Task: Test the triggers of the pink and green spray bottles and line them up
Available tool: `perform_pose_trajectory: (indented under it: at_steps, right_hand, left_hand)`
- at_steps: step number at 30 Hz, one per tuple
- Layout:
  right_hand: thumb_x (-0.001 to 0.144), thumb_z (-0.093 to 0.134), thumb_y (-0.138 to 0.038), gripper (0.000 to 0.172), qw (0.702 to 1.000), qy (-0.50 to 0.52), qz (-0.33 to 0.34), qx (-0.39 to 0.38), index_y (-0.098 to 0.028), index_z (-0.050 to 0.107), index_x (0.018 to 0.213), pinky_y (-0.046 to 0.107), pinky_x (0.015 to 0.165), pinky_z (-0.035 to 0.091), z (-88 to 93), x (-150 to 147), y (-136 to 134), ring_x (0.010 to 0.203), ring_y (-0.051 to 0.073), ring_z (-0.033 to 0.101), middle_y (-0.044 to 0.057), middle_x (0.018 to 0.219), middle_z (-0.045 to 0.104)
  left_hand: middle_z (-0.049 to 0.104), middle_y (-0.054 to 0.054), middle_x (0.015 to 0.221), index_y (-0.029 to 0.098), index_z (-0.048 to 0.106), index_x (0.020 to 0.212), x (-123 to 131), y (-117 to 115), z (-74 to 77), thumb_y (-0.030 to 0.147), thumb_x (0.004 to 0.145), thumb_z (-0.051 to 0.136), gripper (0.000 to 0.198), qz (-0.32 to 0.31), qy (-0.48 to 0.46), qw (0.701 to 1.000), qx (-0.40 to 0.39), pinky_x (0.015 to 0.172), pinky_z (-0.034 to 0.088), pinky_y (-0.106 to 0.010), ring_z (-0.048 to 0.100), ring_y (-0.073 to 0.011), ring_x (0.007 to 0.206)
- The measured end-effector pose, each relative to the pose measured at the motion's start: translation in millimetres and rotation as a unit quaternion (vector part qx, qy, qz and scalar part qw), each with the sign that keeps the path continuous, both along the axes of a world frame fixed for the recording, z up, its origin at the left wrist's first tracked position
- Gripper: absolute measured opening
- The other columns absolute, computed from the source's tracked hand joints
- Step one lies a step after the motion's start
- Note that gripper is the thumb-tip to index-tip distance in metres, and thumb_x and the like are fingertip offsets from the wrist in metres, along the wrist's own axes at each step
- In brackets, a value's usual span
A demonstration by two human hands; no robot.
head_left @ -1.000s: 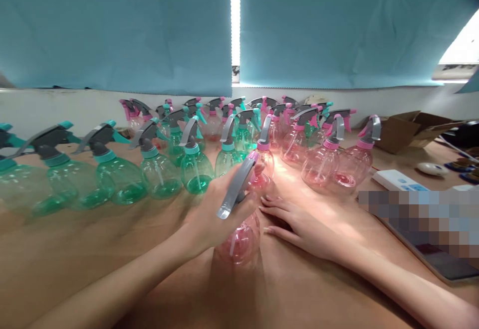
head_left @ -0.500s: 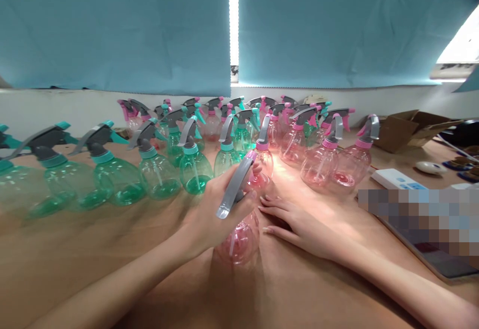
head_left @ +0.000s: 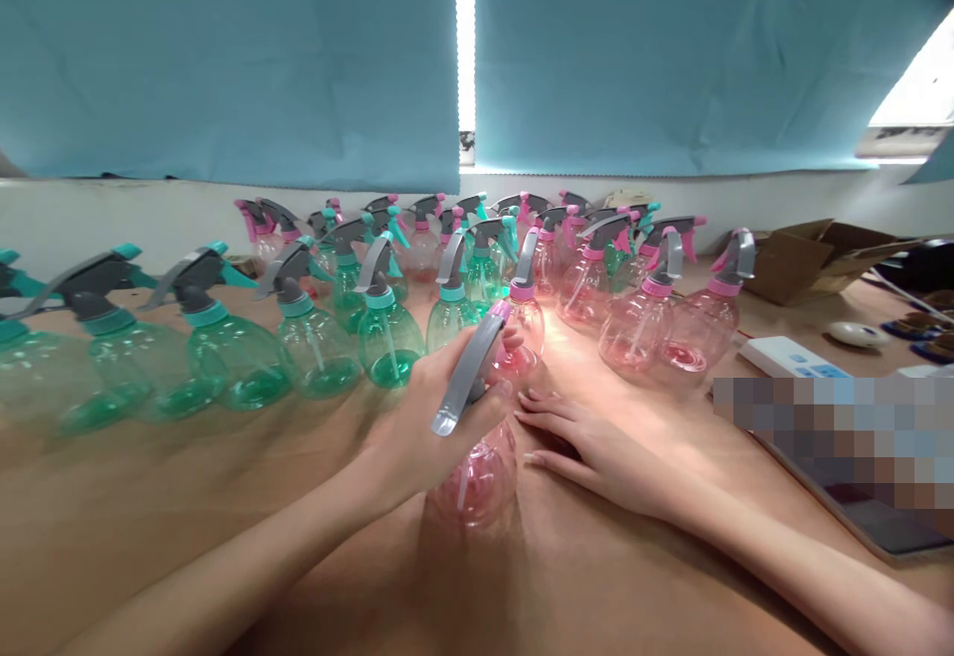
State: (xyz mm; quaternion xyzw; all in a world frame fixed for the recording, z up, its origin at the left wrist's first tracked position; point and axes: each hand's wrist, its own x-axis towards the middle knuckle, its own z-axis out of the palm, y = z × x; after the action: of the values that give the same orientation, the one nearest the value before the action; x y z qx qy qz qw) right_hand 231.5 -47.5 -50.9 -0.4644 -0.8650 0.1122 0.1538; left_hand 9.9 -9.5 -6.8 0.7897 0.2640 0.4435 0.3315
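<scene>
My left hand (head_left: 428, 417) is wrapped round the neck of a clear pink spray bottle (head_left: 475, 487) with a grey spray head and a pink nozzle. The bottle is near me at the middle of the table; the hand hides its collar. Just right of it, my right hand (head_left: 588, 442) rests on the tabletop, fingers stretched out and holding nothing. Beyond my left hand stand another pink spray bottle (head_left: 528, 323) and a green spray bottle (head_left: 390, 343).
Several green spray bottles (head_left: 238, 363) line the left side. More pink bottles (head_left: 637, 333) stand right of centre, with a mixed group behind. A cardboard box (head_left: 801, 258), a white computer mouse (head_left: 857, 335), a white box (head_left: 790, 358) and a dark flat device (head_left: 894, 522) lie at right.
</scene>
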Motion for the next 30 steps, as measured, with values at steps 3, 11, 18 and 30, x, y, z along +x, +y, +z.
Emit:
perform_pose_trajectory:
  at_steps: [3, 11, 18, 30]
  right_hand:
    - [0.097, 0.049, -0.046, 0.047, 1.0, 0.014, -0.004, -0.003, -0.022, 0.057, 0.137, 0.053, 0.11, 0.041, -0.2, -0.3, -0.4, 0.133, 0.032, 0.048, 0.01, 0.143, 0.055]
    - [0.099, 0.045, -0.049, 0.052, 1.0, 0.014, 0.009, -0.02, -0.017, 0.054, 0.139, 0.051, 0.113, 0.037, -6.8, 2.3, 2.8, 0.135, 0.03, 0.046, 0.011, 0.144, 0.053]
    - [0.098, 0.045, -0.052, 0.053, 0.999, 0.03, 0.02, -0.025, -0.02, 0.053, 0.14, 0.051, 0.113, 0.036, -13.1, 5.0, 6.3, 0.136, 0.03, 0.044, 0.011, 0.145, 0.053]
    - [0.098, 0.047, -0.048, 0.051, 1.0, 0.003, 0.002, -0.025, -0.016, 0.055, 0.138, 0.051, 0.112, 0.038, -2.1, 0.5, 1.0, 0.136, 0.031, 0.045, 0.012, 0.145, 0.052]
  left_hand:
    - [0.057, -0.002, 0.08, 0.021, 0.06, 0.103, 1.0, -1.0, 1.8, 0.029, 0.09, 0.058, 0.015, 0.002, -0.002, 1.0, 0.003, 0.079, 0.053, -0.035, 0.058, -0.0183, 0.077]
    - [0.05, 0.002, 0.074, 0.021, 0.055, 0.095, 3.0, -4.4, 7.6, 0.029, 0.09, 0.057, 0.009, 0.007, 0.007, 1.0, -0.003, 0.074, 0.05, -0.032, 0.052, -0.0146, 0.069]
    - [0.052, 0.001, 0.074, 0.02, 0.054, 0.089, 3.9, -3.5, 12.4, 0.025, 0.089, 0.055, 0.005, 0.009, 0.024, 0.999, 0.019, 0.069, 0.048, -0.03, 0.055, -0.0151, 0.071]
    - [0.059, -0.001, 0.078, 0.019, 0.053, 0.084, 0.7, -3.2, 17.0, 0.023, 0.089, 0.049, 0.007, 0.0, 0.06, 0.997, 0.045, 0.061, 0.044, -0.029, 0.053, -0.0145, 0.067]
